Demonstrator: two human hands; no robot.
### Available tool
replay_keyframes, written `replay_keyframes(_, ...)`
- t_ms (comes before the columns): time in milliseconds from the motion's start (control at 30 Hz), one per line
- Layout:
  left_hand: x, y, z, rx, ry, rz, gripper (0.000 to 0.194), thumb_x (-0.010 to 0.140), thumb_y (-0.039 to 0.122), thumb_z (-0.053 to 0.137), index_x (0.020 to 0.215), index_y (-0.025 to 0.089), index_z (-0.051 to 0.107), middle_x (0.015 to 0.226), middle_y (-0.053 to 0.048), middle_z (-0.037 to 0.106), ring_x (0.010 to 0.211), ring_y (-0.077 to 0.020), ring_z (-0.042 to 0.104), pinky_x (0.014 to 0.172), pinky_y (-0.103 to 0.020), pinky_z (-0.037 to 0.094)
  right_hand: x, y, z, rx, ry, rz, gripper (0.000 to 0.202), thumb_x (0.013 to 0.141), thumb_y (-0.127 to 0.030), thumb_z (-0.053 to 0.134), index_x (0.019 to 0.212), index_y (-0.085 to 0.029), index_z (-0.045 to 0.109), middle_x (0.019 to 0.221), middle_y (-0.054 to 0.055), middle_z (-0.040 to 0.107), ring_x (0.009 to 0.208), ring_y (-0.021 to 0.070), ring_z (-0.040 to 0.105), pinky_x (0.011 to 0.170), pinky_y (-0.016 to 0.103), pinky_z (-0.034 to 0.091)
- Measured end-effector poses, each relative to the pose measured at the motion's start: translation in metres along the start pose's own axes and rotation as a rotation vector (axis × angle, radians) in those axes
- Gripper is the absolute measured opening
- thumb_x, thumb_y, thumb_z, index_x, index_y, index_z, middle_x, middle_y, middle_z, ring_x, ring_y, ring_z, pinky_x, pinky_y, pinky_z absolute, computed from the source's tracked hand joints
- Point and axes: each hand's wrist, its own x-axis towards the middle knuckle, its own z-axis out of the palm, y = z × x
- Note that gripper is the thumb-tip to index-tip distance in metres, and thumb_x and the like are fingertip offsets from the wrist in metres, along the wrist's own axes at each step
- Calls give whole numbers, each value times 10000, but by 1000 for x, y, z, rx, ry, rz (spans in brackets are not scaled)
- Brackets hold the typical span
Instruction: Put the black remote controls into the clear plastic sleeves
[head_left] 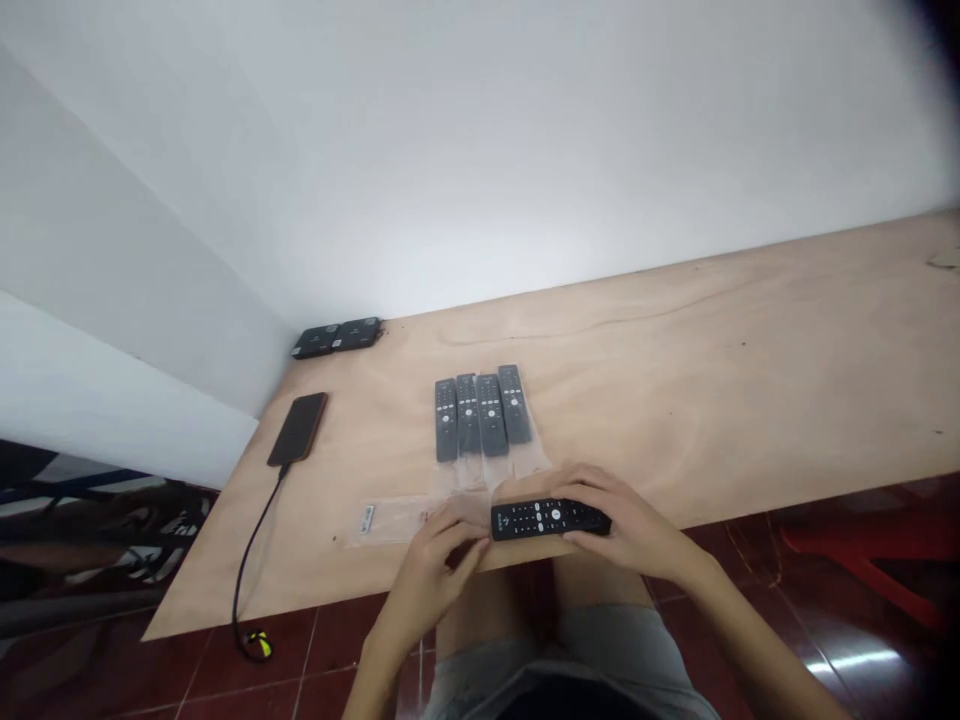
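Observation:
A black remote control (525, 519) lies sideways near the front edge of the table, its buttons facing up. My right hand (619, 515) is closed around its right end. At its left end, my left hand (448, 550) has its fingers pinched at the opening of a clear plastic bag (401, 518) lying flat; part of the bag is hidden by the fingers. A small silvery packet or label (367, 519) shows at the bag's far left. Just beyond my hands, several remotes in clear sleeves, one of them a dark remote (492, 415), lie side by side.
A phone (298, 428) with a black cable (257, 545) lies at the left; the cable hangs over the edge. Two flat black boxes (356, 334) sit in the back left corner by the white wall (525, 150). A red stool (862, 560) stands at the lower right.

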Motion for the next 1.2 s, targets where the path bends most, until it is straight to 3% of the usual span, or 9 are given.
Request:
replay_keyframes(233, 1, 7, 11, -32, 114, -139, 136, 1080, 287, 623, 992, 239, 715, 1033, -43, 728, 989, -232, 686, 891, -373, 536, 1, -1, -1, 30, -22, 39, 474, 970, -295, 790, 1430, -352, 686, 1462, 74, 671, 1385, 342, 597, 1215, 558, 486)
replay_keyframes(333, 8, 12, 15, 1, 111, -188, 136, 1070, 300, 631, 988, 240, 722, 1009, -43, 728, 980, -243, 677, 884, -384, 521, 2, -5, -2, 33, -28, 44, 439, 973, -281, 782, 1400, -342, 700, 1446, 74, 677, 1365, 340, 608, 1202, 547, 496)
replay_keyframes(700, 11, 15, 18, 32, 96, -186, 178, 1062, 245, 563, 897, 222, 623, 930, -36, 673, 896, -230, 631, 819, -362, 491, 7, -10, -8, 57, -58, 44, 422, 988, -366, 789, 1402, -329, 716, 1452, 93, 689, 1384, 361, 608, 1216, 583, 474)
replay_keyframes(933, 10, 17, 19, 18, 141, -154, 202, 1073, 247, 585, 902, 226, 690, 943, -45, 709, 934, -239, 668, 840, -375, 527, 7, -10, -7, 67, -57, 56, 440, 989, -422, 785, 1416, -336, 722, 1440, 97, 702, 1375, 373, 613, 1207, 602, 480)
replay_keyframes(1067, 1, 15, 22, 4, 176, -82, 166, 1079, 240, 608, 1062, 244, 773, 1062, -65, 737, 1039, -247, 693, 923, -406, 573, 9, -13, -9, 86, -50, 33, 473, 992, -462, 778, 1450, -369, 707, 1433, 79, 717, 1364, 376, 622, 1208, 608, 477)
replay_keyframes(1200, -8, 12, 25, 67, 169, -13, 278, 1070, 206, 628, 1302, 285, 761, 1259, -94, 710, 1175, -265, 669, 1022, -467, 581, 12, -17, -11, 92, -67, 29, 480, 983, -474, 792, 1448, -383, 711, 1443, 68, 719, 1365, 369, 624, 1221, 575, 467)
